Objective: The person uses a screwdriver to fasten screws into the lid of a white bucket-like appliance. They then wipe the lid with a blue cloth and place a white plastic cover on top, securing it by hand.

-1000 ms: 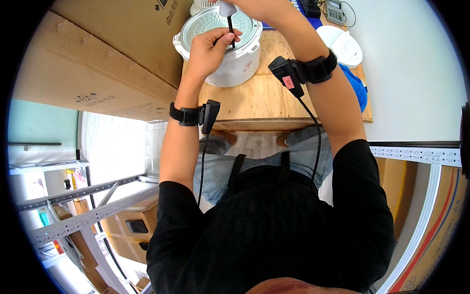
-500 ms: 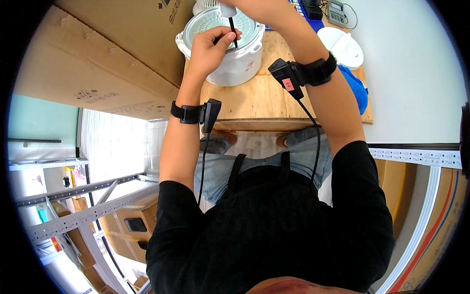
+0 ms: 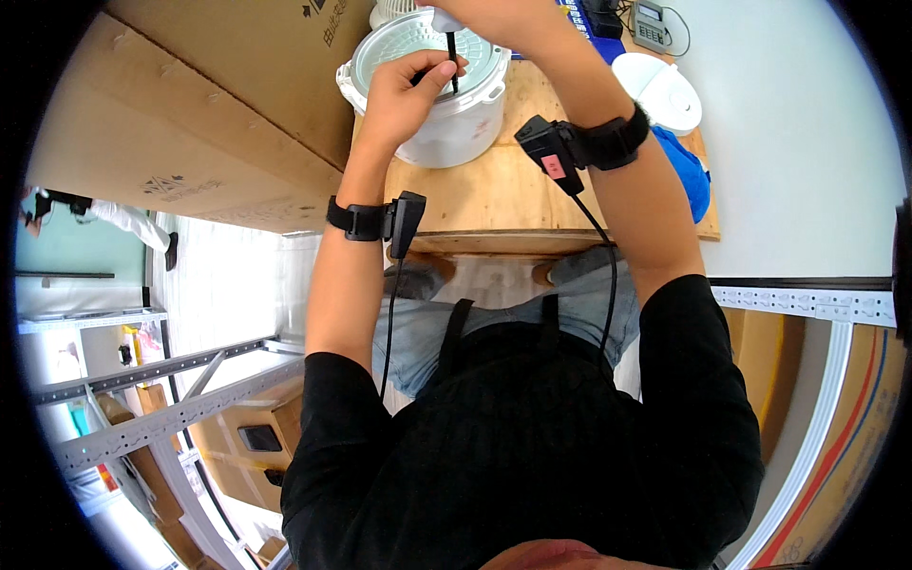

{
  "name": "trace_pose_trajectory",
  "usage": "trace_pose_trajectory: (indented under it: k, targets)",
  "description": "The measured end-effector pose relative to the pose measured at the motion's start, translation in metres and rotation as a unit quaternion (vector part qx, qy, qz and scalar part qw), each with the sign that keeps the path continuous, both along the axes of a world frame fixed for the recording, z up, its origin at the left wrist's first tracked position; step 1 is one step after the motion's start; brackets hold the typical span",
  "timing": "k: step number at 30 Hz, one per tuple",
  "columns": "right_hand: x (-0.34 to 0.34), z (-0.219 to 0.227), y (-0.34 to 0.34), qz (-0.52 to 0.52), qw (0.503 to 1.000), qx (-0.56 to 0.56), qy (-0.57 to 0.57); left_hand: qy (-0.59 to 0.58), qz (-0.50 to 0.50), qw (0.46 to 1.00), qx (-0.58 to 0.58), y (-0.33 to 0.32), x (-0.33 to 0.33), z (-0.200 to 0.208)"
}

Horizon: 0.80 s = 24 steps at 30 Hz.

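A round white pot-shaped appliance body [image 3: 454, 141] with side lugs stands on the wooden table, a pale translucent greenish disc [image 3: 399, 43] across its top. My left hand [image 3: 403, 95] rests over its near rim, thumb and fingertips pinched around the lower part of a black shaft [image 3: 453, 57]. That shaft belongs to a screwdriver-like tool with a whitish-grey handle [image 3: 445, 19], held upright, its tip down at the rim. From above, my right hand [image 3: 494, 19] is closed on the handle; its fingers are partly cut off by the upper edge.
Large cardboard boxes [image 3: 218, 114] wall off the left side. To the right on the wooden table [image 3: 541, 199] lie a white lid-like part [image 3: 660, 93], a blue cloth [image 3: 686, 176] and a grey keypad device [image 3: 651, 27]. Black cables run from both wrist straps. Metal shelving [image 3: 180, 413] stands lower left.
Both hands keep nearly the same hold on the tool at the pot's rim. At the far left, another person's leg in white trousers has come into view. The whole picture has shifted slightly left.
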State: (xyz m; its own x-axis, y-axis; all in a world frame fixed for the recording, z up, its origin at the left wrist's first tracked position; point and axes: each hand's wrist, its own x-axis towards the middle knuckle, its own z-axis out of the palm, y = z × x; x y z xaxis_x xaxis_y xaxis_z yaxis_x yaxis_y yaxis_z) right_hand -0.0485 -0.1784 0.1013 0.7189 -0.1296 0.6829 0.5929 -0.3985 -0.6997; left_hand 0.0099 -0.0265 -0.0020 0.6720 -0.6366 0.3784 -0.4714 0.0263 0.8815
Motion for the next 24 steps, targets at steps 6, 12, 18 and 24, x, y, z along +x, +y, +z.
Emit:
trace_pose_trajectory:
  k: [6,12,18,24]
  targets:
    - [-0.013,0.01,0.009,-0.12,0.992,-0.046,0.008,-0.03,0.059,0.998,-0.002,-0.014,-0.002,-0.001]
    - [0.008,-0.002,-0.01,0.078,0.996,0.042,0.015,-0.007,0.02,1.0,0.002,-0.007,0.007,-0.01]
    - [-0.009,0.002,0.006,-0.138,0.99,-0.029,-0.023,0.001,0.039,0.999,0.014,-0.008,-0.007,0.001]
    - [0.004,0.001,-0.008,0.16,0.978,0.105,0.086,-0.023,0.052,0.998,0.037,-0.002,0.002,-0.007]
